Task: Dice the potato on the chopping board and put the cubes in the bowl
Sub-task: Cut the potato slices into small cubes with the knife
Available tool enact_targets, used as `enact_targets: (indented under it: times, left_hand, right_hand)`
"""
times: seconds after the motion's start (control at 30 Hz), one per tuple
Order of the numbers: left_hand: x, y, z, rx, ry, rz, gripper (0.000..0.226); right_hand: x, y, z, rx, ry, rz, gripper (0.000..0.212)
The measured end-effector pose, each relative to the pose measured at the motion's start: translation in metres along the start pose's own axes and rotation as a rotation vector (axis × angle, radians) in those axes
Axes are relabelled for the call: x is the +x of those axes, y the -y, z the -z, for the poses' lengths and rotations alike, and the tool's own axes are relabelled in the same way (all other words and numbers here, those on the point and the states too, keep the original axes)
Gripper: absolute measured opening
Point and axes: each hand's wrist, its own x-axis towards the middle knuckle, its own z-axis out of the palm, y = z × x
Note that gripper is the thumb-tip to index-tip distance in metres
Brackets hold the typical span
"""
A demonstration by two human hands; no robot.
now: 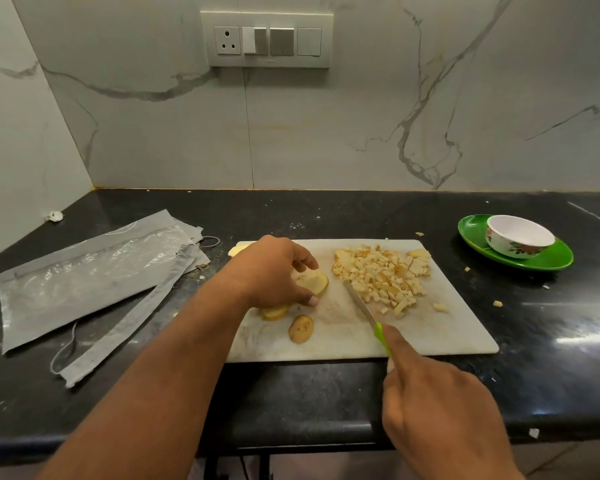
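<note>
A white chopping board (440, 336) lies on the black counter. A heap of potato cubes (381, 275) covers its far right part. My left hand (274, 271) grips a stack of potato slices (314, 283) near the board's left side. More slices (274, 311) peek out under that hand, and a skin-on end piece (301, 329) lies nearer to me. My right hand (437, 407) holds a green-handled knife (364, 311), index finger along its back, blade tip beside the cubes. The white flowered bowl (518, 239) stands empty on a green plate (555, 259) at the right.
Grey plastic packaging (90, 275) with cords lies on the counter to the left. Stray potato bits (497, 303) are scattered right of the board. A marble wall with a switch panel (267, 39) stands behind. The counter's front edge runs just below my hands.
</note>
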Motion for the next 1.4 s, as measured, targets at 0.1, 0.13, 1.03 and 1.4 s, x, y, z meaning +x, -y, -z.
enact_targets:
  times: [0.1,0.13,1.03,1.4]
  left_hand:
    - [0.001,-0.003,-0.001,0.042,0.006,0.012,0.060]
    - [0.001,-0.004,-0.002,0.048,0.016,0.011,0.057]
    - [0.011,-0.017,-0.018,0.063,-0.076,0.056,0.026]
    - [0.012,-0.018,-0.023,0.072,-0.094,0.072,0.028]
  right_hand:
    - [0.006,0.004,0.002,0.002,-0.073,0.040,0.061]
    - [0.009,0.006,0.002,-0.001,-0.096,0.055,0.061]
    - [0.051,0.034,-0.009,0.003,-0.167,0.179,0.059]
    - [0.016,0.020,-0.005,-0.046,0.004,0.123,0.063]
